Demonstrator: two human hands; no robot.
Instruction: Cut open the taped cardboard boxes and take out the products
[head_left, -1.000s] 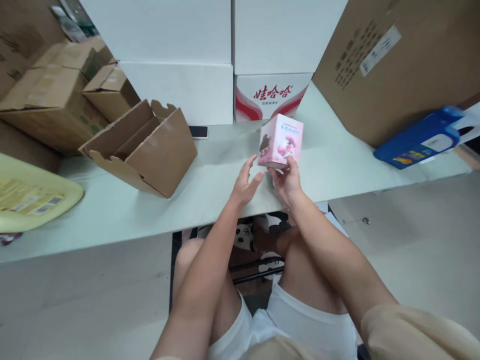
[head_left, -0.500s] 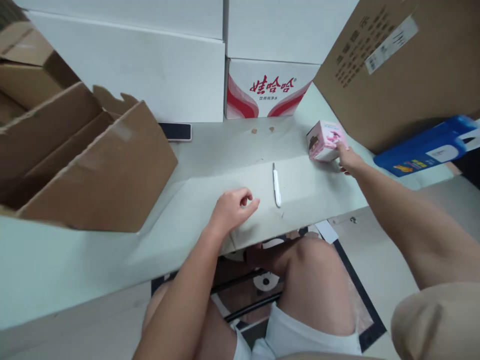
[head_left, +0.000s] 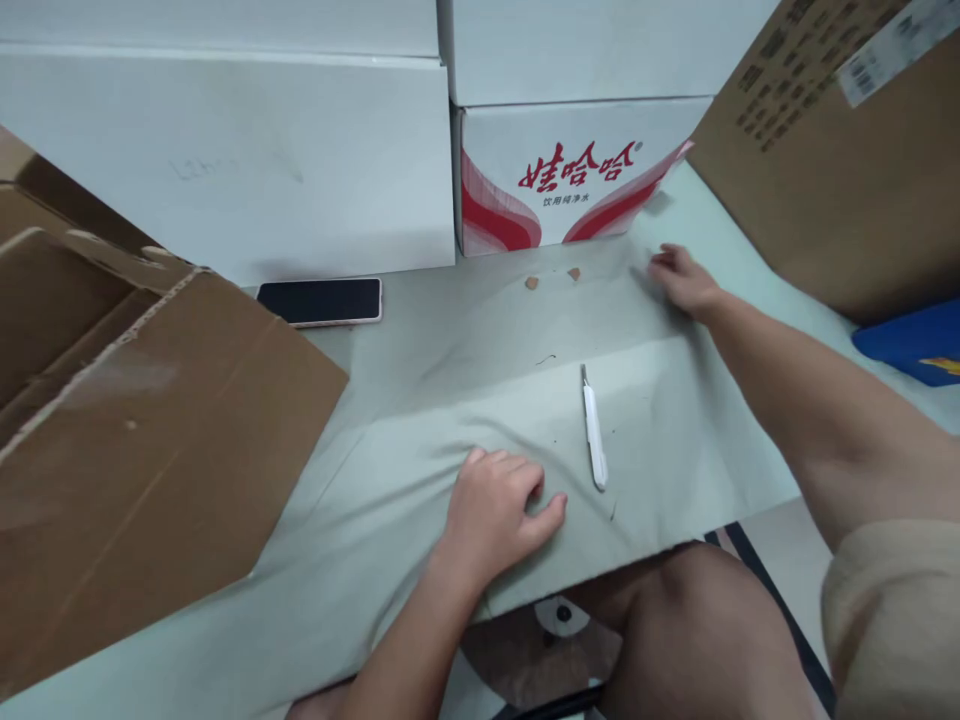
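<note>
My left hand (head_left: 501,510) rests on the pale green cloth (head_left: 450,390) near the front edge, fingers loosely bent and thumb apart, with nothing seen in it. Creases in the cloth run out from around this hand. To its right lies a slim white craft knife (head_left: 594,430), its narrow metal end pointing away from me. Farther off on the right, my right hand (head_left: 684,280) is low over the cloth with its fingers drawn together. A faint pale blur shows at its fingertips, and what they hold, if anything, I cannot make out.
White cartons (head_left: 225,170) stand along the back, with a red-lettered water carton (head_left: 577,175) among them. An open brown carton (head_left: 172,440) is at left, beside a dark phone (head_left: 321,300). A large brown carton (head_left: 832,200) and a blue package (head_left: 911,340) flank the right. Two brown scraps (head_left: 532,283) lie near the back.
The small pink box that my right hand touched is out of sight. That hand has come away from it, with fingers now drawn together. The view has moved closer to the table.
</note>
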